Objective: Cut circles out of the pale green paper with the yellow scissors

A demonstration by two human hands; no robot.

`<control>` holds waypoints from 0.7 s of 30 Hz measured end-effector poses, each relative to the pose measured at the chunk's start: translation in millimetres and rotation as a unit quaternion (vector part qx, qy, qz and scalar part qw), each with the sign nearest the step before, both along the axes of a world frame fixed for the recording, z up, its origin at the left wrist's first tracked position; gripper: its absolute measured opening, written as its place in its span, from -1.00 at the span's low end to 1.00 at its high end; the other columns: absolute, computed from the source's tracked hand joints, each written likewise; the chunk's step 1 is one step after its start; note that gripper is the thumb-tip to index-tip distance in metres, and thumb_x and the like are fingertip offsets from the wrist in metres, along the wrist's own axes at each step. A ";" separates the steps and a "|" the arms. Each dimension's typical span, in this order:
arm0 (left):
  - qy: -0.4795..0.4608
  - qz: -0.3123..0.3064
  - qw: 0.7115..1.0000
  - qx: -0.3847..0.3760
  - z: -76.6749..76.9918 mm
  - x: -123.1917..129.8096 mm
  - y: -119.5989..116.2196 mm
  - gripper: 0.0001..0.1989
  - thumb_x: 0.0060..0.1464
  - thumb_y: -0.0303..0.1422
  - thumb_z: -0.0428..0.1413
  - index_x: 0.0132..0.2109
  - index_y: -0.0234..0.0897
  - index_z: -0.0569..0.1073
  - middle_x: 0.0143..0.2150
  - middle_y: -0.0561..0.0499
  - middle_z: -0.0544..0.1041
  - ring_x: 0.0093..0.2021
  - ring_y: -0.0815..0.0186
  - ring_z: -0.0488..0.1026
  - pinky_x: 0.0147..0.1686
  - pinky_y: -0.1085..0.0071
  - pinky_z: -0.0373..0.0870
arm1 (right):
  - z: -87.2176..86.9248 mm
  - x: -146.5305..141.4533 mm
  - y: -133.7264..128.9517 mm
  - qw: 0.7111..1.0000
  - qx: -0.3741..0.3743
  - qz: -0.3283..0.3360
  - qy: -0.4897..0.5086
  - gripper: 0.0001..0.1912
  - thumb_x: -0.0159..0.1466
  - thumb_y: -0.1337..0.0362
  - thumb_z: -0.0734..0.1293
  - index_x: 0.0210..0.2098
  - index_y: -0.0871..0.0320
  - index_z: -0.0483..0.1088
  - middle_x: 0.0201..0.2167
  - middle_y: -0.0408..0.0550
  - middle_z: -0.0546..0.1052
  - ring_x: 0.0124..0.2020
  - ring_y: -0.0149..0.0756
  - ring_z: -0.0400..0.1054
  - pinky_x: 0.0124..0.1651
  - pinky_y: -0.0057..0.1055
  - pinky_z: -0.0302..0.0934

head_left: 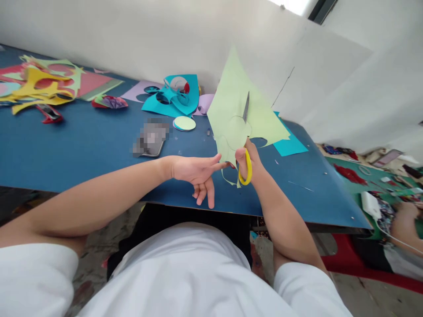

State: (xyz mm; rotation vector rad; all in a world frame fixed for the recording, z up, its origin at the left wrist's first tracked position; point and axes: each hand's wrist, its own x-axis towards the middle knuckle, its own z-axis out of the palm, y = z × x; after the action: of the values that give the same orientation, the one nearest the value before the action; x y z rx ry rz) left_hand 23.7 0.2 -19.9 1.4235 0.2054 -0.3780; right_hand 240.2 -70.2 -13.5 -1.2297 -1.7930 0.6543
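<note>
A pale green sheet of paper [231,83] stands tilted above the table, with round outlines drawn on it and cut edges low down. My left hand [194,171] is at its lower left edge, with thumb and index finger at the paper and the other fingers hanging loosely apart. Yellow-handled scissors [249,169] are in my right hand [253,158], whose thumb is at the handle loop. One pointed blade shows against the sheet, by a drawn circle. A thin curved strip of paper [228,179] dangles below, between my hands.
On the blue table [82,149] lie a phone [153,138], stacked paper discs [185,123], blue paper offcuts [175,97] and a colourful offcut pile [46,83]. A red stapler-like object [49,113] is at left. Another person's arm [405,226] rests at a green table, right.
</note>
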 end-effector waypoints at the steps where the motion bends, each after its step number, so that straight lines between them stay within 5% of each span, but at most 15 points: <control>1: -0.004 0.019 1.000 0.004 -0.5 0.2 -0.1 0.25 0.07 0.60 -0.30 0.64 -0.09 -0.21 -0.15 -0.11 0.77 -0.39 0.10 0.66 -0.40 0.32 0.45 | -0.6 -0.5 0.5 1.000 0.022 -0.004 0.017 -0.15 0.26 -0.63 0.10 -0.03 0.00 0.32 -0.53 -0.18 0.36 -0.53 -0.21 0.30 -0.41 -0.22 0.28; 6: -0.029 0.168 0.983 0.068 -2.6 5.6 -5.4 -0.06 0.14 0.52 -0.12 0.26 -0.14 0.42 -0.47 -0.02 0.60 -0.60 0.27 0.32 -0.49 0.36 0.23 | -8.2 -0.3 3.9 0.995 0.051 0.043 0.081 -0.26 0.31 -0.53 0.24 -0.02 0.01 0.28 -0.56 -0.29 0.30 -0.61 -0.30 0.27 -0.48 -0.31 0.20; 8: -0.049 0.250 0.962 0.099 -2.1 8.5 -8.1 -0.17 0.19 0.46 -0.07 0.13 -0.18 0.42 -0.52 0.01 0.50 -0.60 0.33 0.22 -0.51 0.39 0.12 | -12.2 0.1 5.9 0.994 0.043 0.053 0.083 -0.25 0.33 -0.51 0.24 0.06 0.02 0.28 -0.51 -0.28 0.33 -0.59 -0.32 0.27 -0.48 -0.32 0.20; 10: -0.077 0.334 0.934 0.098 -1.6 10.9 -9.5 -0.20 0.20 0.43 0.02 0.22 -0.12 0.29 -0.47 0.07 0.48 -0.57 0.34 0.23 -0.53 0.44 0.05 | -15.5 -0.4 8.3 0.994 0.031 0.053 0.086 -0.23 0.31 -0.52 0.25 0.05 0.03 0.26 -0.46 -0.27 0.33 -0.60 -0.35 0.25 -0.51 -0.32 0.19; 15: -0.175 0.520 0.834 0.052 -3.6 13.5 -5.2 -0.35 0.07 0.23 0.37 0.03 -0.13 0.40 -0.34 0.15 0.32 -0.42 0.40 0.25 -0.42 0.50 0.17 | -16.7 -3.7 14.3 0.992 0.037 0.074 0.098 -0.32 0.31 -0.49 0.28 -0.12 0.01 0.23 -0.43 -0.25 0.31 -0.60 -0.37 0.25 -0.54 -0.33 0.19; 18: -0.230 0.567 0.790 0.035 -5.7 13.2 -0.5 -0.50 0.08 0.06 0.45 -0.11 -0.17 0.47 -0.22 0.08 0.45 -0.23 0.36 0.37 -0.25 0.49 0.30 | -15.0 -5.0 16.2 0.993 0.025 0.075 0.090 -0.31 0.31 -0.50 0.28 -0.17 0.01 0.21 -0.48 -0.27 0.31 -0.62 -0.36 0.25 -0.53 -0.33 0.21; 21: -0.253 0.578 0.776 0.008 -7.2 12.4 4.3 -0.49 0.01 0.01 0.49 -0.09 -0.16 0.49 -0.14 0.06 0.54 -0.10 0.33 0.44 -0.17 0.48 0.33 | -15.2 -5.6 17.0 0.993 0.010 0.070 0.098 -0.27 0.26 -0.53 0.29 -0.19 0.02 0.20 -0.51 -0.30 0.29 -0.64 -0.38 0.25 -0.53 -0.33 0.22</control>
State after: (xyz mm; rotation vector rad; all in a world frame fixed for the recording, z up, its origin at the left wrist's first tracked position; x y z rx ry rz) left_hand 36.1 4.5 -27.0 1.1135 0.5871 1.0222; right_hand 234.6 -53.2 -28.7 -0.9965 -1.7254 0.8067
